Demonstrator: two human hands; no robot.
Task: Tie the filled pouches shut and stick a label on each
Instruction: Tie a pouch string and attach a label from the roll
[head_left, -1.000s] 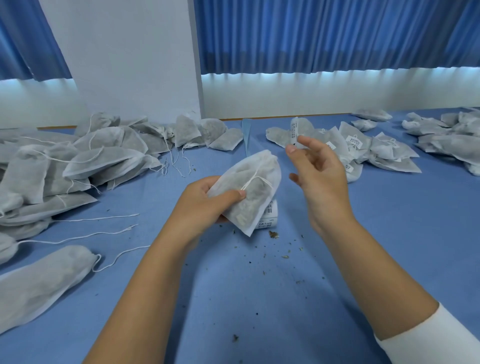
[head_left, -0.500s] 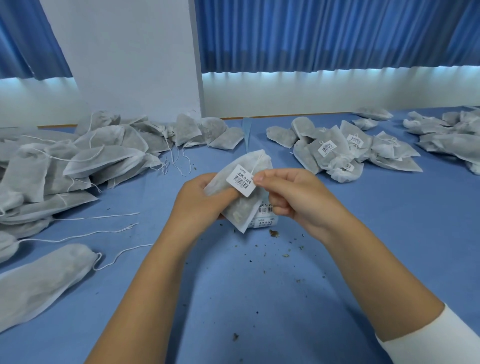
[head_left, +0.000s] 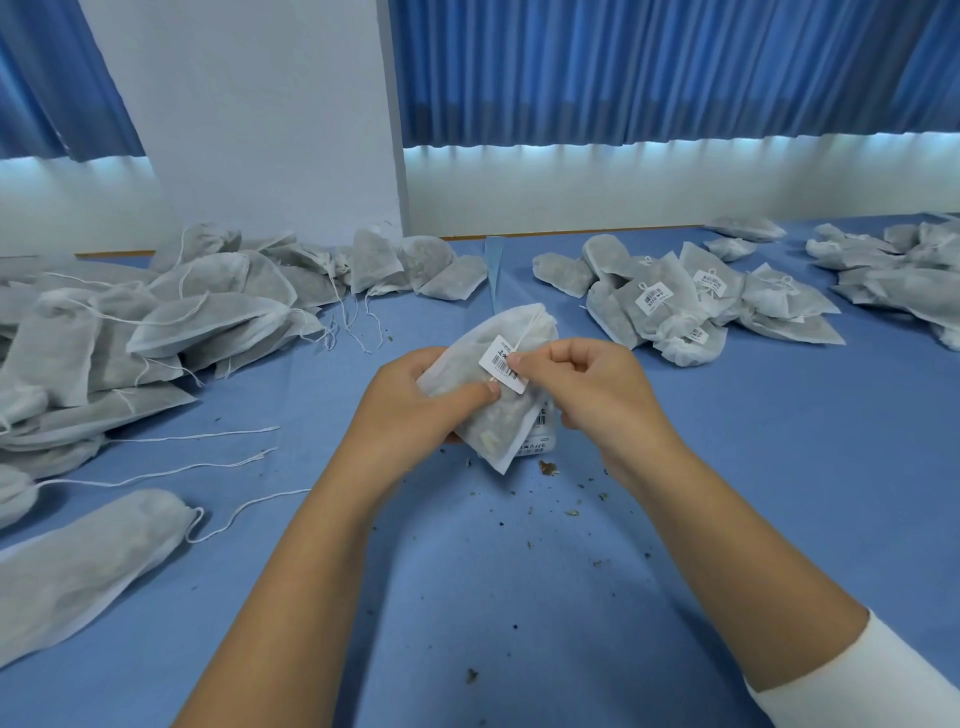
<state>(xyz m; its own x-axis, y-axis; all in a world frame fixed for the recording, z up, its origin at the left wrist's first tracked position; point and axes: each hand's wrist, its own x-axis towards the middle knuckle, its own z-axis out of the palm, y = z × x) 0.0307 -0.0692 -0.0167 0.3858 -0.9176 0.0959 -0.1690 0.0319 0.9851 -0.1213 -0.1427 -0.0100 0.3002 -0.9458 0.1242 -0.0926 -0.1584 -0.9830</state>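
pouch: white mesh, filled, drawstring mouth pulled shut and pointing up and away; held tilted above the desk, centre of view. label: white, lies on the pouch's upper face; barcode visible, small print above it too small to read.

left hand grips the pouch's left side, thumb across the front just below the label. right hand: fingers curled, tips pinching the label's right edge against the pouch.

under the pouch, more printed labels, touching the desk; print not legible. dark crumbs near them.

left: heap of unlabelled pouches, loose strings. right: labelled pile, barcodes showing.

vs 1.0 s ago: the right hand was raised with the label, apart from the pouch; now the label is on it.
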